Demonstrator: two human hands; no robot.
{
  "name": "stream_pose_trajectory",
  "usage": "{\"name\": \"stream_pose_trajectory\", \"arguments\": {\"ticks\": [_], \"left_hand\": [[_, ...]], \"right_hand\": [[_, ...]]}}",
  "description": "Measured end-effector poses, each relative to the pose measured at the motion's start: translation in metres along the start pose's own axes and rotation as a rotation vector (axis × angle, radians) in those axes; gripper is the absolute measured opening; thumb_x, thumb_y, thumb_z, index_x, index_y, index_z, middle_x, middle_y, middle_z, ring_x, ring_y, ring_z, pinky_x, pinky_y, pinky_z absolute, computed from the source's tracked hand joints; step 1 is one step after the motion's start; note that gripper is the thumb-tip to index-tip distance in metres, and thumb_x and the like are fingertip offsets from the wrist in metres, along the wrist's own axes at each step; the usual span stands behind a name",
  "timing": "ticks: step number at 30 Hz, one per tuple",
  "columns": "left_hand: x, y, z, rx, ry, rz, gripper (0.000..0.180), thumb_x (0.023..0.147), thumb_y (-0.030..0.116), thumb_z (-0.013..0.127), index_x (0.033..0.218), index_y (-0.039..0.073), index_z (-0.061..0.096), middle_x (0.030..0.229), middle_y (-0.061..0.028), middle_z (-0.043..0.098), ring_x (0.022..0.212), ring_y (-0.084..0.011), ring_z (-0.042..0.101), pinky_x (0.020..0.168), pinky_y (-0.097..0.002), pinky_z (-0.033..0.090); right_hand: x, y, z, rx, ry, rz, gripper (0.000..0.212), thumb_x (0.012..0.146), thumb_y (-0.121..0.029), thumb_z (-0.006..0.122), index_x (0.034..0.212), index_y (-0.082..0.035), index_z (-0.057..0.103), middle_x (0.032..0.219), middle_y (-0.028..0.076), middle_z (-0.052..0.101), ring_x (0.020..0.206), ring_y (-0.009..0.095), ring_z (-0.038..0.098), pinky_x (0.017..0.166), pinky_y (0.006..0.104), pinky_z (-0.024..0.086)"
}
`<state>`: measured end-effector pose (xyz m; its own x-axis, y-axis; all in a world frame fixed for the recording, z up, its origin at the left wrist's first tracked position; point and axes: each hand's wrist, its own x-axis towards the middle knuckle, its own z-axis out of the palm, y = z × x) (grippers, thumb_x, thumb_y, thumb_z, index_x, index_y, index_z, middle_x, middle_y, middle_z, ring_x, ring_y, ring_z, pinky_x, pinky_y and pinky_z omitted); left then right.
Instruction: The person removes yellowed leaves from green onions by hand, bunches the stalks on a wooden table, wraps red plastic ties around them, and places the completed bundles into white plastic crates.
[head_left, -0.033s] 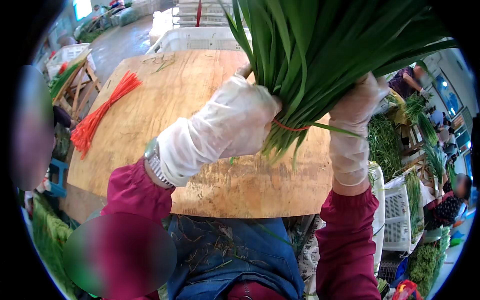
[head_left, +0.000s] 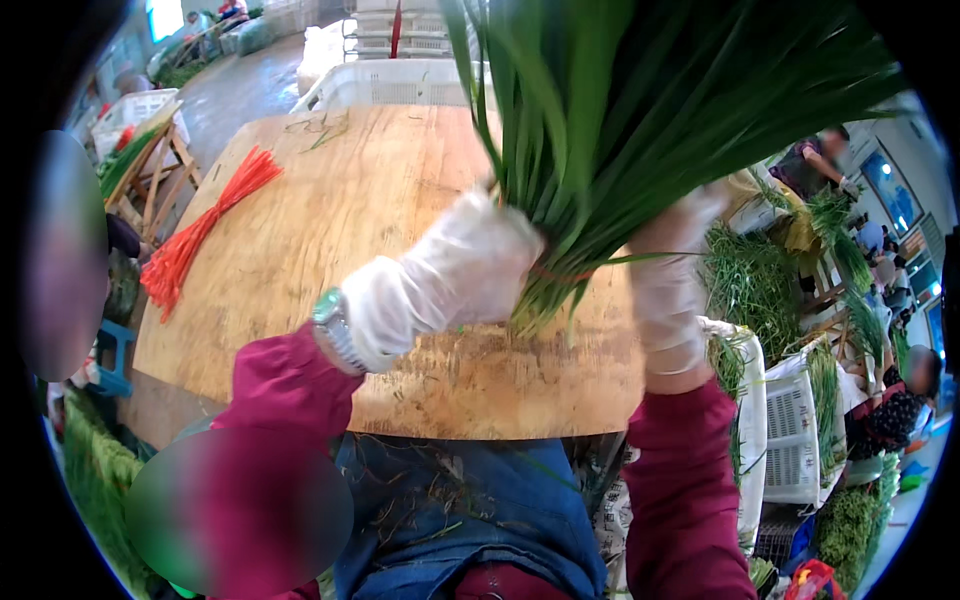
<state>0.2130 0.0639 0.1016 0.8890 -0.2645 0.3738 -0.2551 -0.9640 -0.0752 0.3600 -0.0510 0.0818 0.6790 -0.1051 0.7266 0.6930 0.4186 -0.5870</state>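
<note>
A big bunch of garlic chives point(head_left: 640, 130), long flat green leaves, is held up over the wooden board point(head_left: 330, 210). An orange-red tie point(head_left: 562, 276) circles it near the cut stem ends, which point down toward me. My left hand point(head_left: 480, 255), in a thin whitish glove, is closed round the left side of the stems beside the tie. On the right side my gloved right hand point(head_left: 680, 215) grips the leaves; it is smeared by motion and its fingers are partly hidden behind them. A bundle of loose red ties point(head_left: 215, 230) lies at the board's left.
Beyond the board stands a white plastic crate point(head_left: 390, 82). More greens point(head_left: 750, 285) are heaped at the right, by white crates point(head_left: 792, 430). A blue stool point(head_left: 117, 355) is at the left. Other people work at the far right. Plant scraps lie on my blue apron point(head_left: 460, 510).
Both hands and the bunch have shifted a little to the left and slightly down. The bunch stays in my grip, and the loose red ties lie where they were.
</note>
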Motion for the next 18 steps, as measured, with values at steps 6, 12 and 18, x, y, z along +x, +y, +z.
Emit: {"name": "stream_pose_trajectory", "arguments": {"ticks": [6, 12, 18], "left_hand": [[0.002, -0.005, 0.032, -0.033, 0.243, 0.129, 0.007, 0.061, 0.012, 0.052, 0.065, 0.008, 0.055, 0.058, -0.0069, 0.054, 0.064, -0.0244, 0.058, 0.09, -0.0421, 0.037], [-0.003, -0.01, 0.073, -0.118, 0.28, 0.132, 0.011, 0.063, 0.015, 0.053, 0.062, 0.005, 0.052, 0.056, -0.0095, 0.052, 0.059, -0.027, 0.056, 0.089, -0.0432, 0.037], [-0.007, 0.017, 0.064, -0.245, 0.362, -0.063, 0.008, 0.066, 0.01, 0.054, 0.072, 0.005, 0.056, 0.061, -0.0112, 0.052, 0.058, -0.0315, 0.052, 0.069, -0.0383, 0.045]], "right_hand": [[0.007, -0.004, -0.021, -0.463, -0.223, -0.41, 0.021, 0.07, -0.01, 0.058, 0.084, 0.005, 0.06, 0.075, 0.009, 0.062, 0.066, 0.017, 0.058, 0.06, 0.0268, 0.047], [-0.01, 0.006, -0.007, -0.035, -0.048, -0.127, 0.02, 0.073, -0.014, 0.057, 0.081, 0.003, 0.059, 0.073, 0.007, 0.06, 0.058, 0.015, 0.055, 0.051, 0.0257, 0.045], [0.023, -0.024, -0.001, -0.039, -0.348, 0.077, 0.019, 0.072, -0.011, 0.052, 0.083, 0.004, 0.058, 0.072, 0.008, 0.059, 0.058, 0.014, 0.056, 0.049, 0.0245, 0.045]]}}
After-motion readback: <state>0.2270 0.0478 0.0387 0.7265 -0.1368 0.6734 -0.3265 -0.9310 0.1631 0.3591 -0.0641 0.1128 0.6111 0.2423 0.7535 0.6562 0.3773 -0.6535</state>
